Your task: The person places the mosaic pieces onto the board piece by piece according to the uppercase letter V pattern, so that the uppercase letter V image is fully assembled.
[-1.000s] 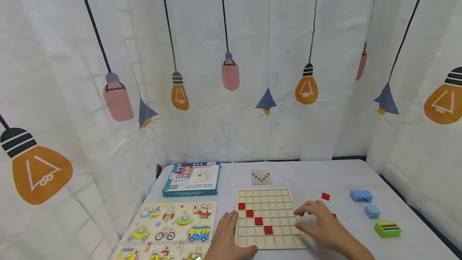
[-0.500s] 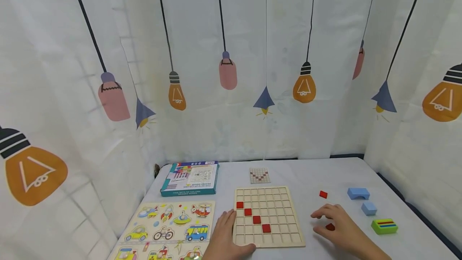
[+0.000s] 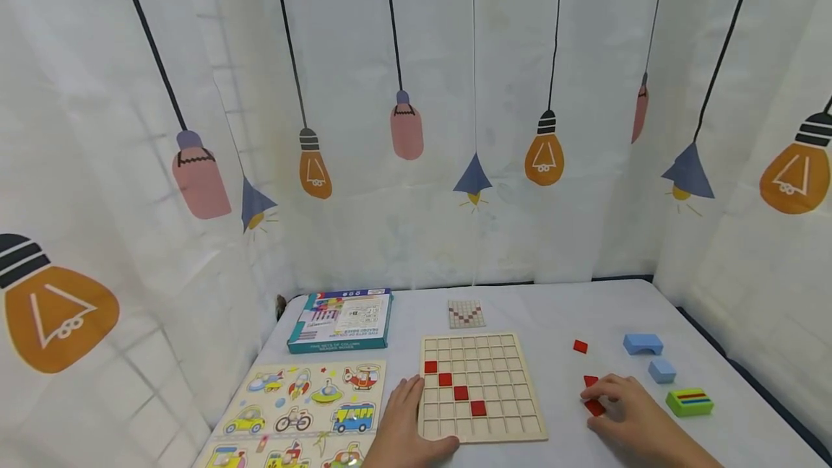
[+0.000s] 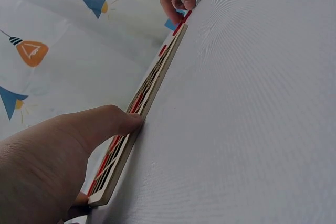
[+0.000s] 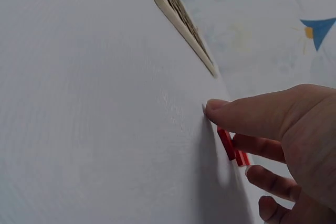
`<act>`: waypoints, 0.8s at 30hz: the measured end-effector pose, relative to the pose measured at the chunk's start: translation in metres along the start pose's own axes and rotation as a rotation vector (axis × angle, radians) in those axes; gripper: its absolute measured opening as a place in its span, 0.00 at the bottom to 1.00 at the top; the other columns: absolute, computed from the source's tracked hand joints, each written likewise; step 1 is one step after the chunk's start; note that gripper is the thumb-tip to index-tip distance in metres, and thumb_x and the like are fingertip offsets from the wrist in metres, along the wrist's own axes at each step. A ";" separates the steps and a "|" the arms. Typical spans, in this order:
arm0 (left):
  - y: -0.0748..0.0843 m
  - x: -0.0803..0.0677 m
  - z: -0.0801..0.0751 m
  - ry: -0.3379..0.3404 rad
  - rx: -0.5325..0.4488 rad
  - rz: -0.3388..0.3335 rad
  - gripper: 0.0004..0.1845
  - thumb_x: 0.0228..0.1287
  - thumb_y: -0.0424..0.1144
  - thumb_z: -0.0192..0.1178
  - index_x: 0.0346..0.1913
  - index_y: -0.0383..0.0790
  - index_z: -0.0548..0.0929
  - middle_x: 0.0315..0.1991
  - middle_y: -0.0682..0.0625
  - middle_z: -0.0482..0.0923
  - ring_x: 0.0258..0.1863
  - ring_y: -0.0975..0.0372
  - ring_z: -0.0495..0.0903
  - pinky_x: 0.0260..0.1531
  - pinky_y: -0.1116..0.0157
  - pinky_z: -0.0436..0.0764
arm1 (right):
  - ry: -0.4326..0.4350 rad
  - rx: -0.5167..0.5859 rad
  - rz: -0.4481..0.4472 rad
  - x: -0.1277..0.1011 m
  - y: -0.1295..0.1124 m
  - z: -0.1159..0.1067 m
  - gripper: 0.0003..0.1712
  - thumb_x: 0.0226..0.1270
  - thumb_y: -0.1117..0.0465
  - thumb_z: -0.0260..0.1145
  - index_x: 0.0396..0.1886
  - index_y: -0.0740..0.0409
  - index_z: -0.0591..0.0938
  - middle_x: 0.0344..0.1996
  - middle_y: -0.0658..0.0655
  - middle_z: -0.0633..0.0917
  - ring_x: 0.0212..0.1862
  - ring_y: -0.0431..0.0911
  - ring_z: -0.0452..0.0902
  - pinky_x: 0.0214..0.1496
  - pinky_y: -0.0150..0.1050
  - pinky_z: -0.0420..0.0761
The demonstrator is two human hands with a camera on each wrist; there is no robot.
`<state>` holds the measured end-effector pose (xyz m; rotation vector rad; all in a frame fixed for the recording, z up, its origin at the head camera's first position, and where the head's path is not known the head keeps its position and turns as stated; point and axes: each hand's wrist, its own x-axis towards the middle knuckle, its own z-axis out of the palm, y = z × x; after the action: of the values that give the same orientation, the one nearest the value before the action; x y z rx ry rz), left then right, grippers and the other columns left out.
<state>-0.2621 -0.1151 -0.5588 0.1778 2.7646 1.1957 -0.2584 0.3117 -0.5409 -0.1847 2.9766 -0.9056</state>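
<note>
In the head view, my left hand [image 3: 411, 428] rests at the near left corner of a square wooden grid board [image 3: 513, 421]. Its fingers lie along the left side; the thumb [image 4: 123, 123] presses the front edge. Four-sided red tiles [image 3: 461, 393] fill several cells in a descending diagonal. Right of the board, my right hand [image 3: 627, 414] reaches down over a loose red tile [image 3: 594, 407], its thumb and forefinger on either side of it. In the right wrist view, the thumb stands apart from that tile [image 5: 226, 144]. Another red tile [image 3: 590, 380] lies just beyond, partly hidden by the fingers.
One more red tile [image 3: 581, 346] lies farther back. Blue blocks [image 3: 662, 370] and a striped green block [image 3: 690, 402] stand at the right. A small pattern card [image 3: 466, 314] sits behind the board. A boxed set [image 3: 339, 321] and a picture puzzle [image 3: 299, 399] occupy the left.
My right hand has moved from the board's right edge rightward to the loose red tile, its fingers coming down around it. The left hand has stayed on the board's corner.
</note>
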 end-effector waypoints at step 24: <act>0.001 -0.005 0.001 0.043 0.030 0.001 0.68 0.46 0.74 0.80 0.86 0.40 0.67 0.86 0.42 0.64 0.88 0.37 0.56 0.81 0.24 0.62 | 0.019 0.034 -0.021 -0.003 0.015 0.000 0.18 0.66 0.54 0.84 0.54 0.39 0.92 0.51 0.44 0.87 0.48 0.38 0.76 0.49 0.27 0.86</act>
<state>-0.2569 -0.1139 -0.5583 0.1582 2.8203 1.1725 -0.2569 0.3243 -0.5495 -0.2075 2.9802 -0.9645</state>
